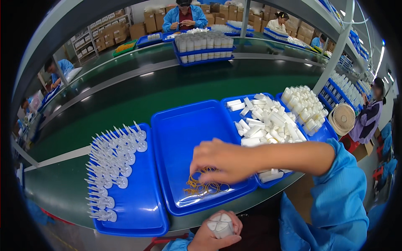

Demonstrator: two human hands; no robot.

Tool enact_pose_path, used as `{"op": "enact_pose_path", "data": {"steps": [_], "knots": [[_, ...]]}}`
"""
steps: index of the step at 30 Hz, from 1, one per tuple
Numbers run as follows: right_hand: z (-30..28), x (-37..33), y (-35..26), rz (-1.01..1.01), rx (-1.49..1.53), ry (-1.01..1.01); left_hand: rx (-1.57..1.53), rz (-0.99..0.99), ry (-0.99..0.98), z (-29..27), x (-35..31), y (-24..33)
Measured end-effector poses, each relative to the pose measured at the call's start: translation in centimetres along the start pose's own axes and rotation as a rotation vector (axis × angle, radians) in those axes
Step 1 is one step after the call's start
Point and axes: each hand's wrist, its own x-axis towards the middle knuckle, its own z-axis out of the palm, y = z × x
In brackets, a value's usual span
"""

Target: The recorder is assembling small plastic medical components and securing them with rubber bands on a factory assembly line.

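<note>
My left hand [213, 234], at the lower edge, is closed around a round bundle of white plastic pieces [220, 224], whose wedge-shaped ends face up. Over the near part of the middle blue tray [188, 117], my right hand [222, 161] reaches down to a loose heap of yellowish-brown rubber bands [201, 188]. Its fingers are bent and a little blurred, with the fingertips at the bands. Whether they grip a band I cannot make out. The right forearm passes over the tray of loose white plastic pieces [268, 121], hiding part of it.
A left blue tray [138, 205] holds rows of clear plastic parts with upright stems [113, 159]. At right stand many clear-and-white bundles [305, 106]. Beyond the green belt [138, 96] are stacked blue trays of white cylinders [203, 44] and people working. A tan fan [343, 117] stands at right.
</note>
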Motion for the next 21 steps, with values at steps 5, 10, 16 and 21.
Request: {"op": "enact_pose_path", "data": {"steps": [5,10,16,21], "knots": [[1.6,2.7,6.1,0.088,-0.366,-0.145,-0.055,0.091,0.165,1.2,0.4,1.0],[1.8,3.8,6.8,0.103,-0.462,-0.254,0.19,0.021,0.308,0.3,-0.1,2.1],[0.2,2.0,3.1,-0.002,-0.338,0.042,0.246,0.239,0.643,-1.0,0.4,1.4],[0.3,-1.3,-1.2,0.045,-0.213,0.142,0.113,0.329,0.642,0.2,3.1,2.2]]}}
